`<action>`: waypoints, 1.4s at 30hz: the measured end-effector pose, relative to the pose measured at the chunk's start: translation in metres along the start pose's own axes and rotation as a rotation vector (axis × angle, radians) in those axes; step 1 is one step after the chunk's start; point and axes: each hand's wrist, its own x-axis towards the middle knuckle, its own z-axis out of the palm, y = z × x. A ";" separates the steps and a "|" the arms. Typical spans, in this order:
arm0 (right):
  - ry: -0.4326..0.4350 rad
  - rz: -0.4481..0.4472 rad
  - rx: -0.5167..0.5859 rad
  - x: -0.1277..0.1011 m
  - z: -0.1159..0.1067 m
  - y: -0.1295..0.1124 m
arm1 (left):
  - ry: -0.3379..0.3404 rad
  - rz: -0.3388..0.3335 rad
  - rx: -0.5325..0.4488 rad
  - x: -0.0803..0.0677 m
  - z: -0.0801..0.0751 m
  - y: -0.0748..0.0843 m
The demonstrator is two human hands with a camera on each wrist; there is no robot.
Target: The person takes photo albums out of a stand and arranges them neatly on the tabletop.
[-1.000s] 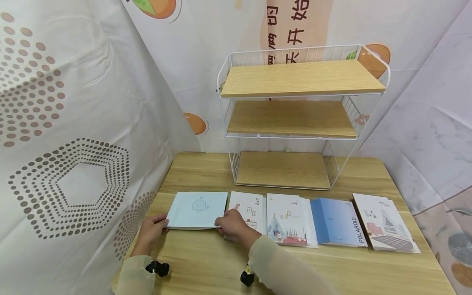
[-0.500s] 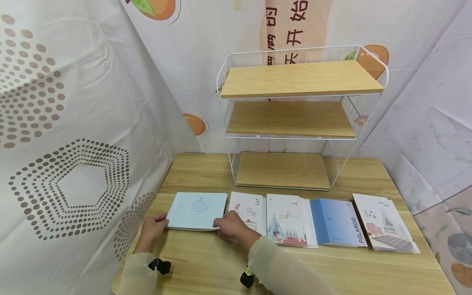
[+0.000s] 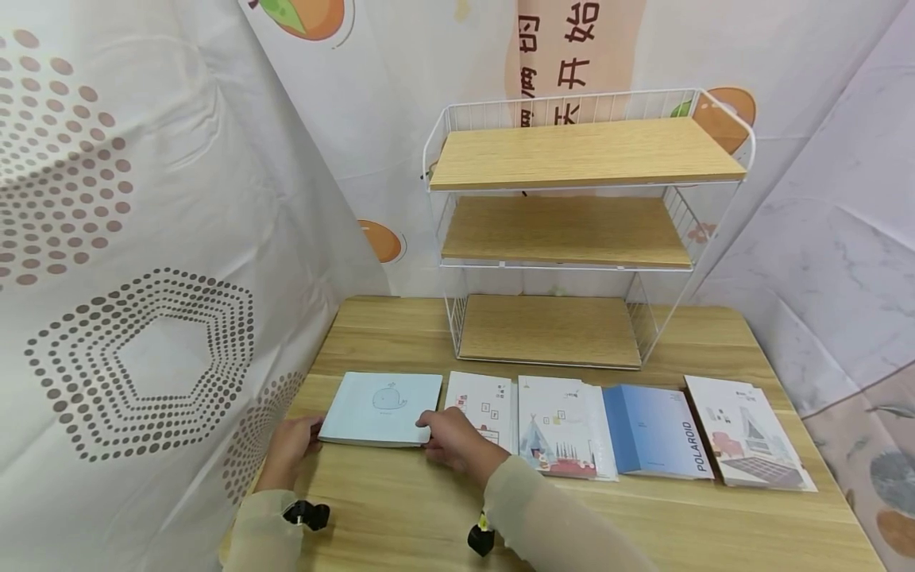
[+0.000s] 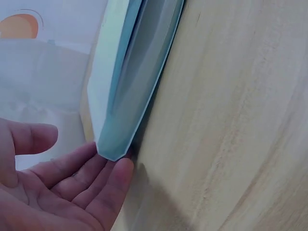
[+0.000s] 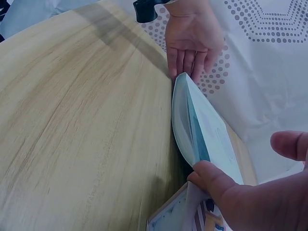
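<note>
left hand (image 3: 289,449): grip released, straight fingers touching booklet's left corner
right hand (image 3: 450,438): fingertips under booklet's right corner, lifting it
whale booklet (image 3: 382,397): pale blue, whale drawing, thin, near-left on counter (image 3: 400,508)
rack (image 3: 572,230): behind

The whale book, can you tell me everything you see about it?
The whale book is thin, pale blue, with a small whale drawn on its cover. It lies at the left end of a row of books on the wooden table. Its near edge is raised a little off the wood. The left hand touches its left corner with straight fingers; the right hand holds its right corner.
</note>
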 end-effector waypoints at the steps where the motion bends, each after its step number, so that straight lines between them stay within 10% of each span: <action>1: 0.002 0.003 -0.001 0.000 0.000 0.000 | 0.011 -0.003 -0.005 0.000 0.000 0.001; 18: -0.001 0.007 -0.039 -0.003 -0.001 -0.001 | 0.015 0.111 0.407 -0.008 0.002 0.011; 30: -0.016 -0.097 -0.166 -0.009 -0.001 -0.005 | -0.018 0.109 0.362 -0.008 0.007 0.023; 42: -0.071 -0.136 -0.056 -0.011 -0.010 -0.001 | -0.060 0.117 0.319 -0.013 0.010 0.027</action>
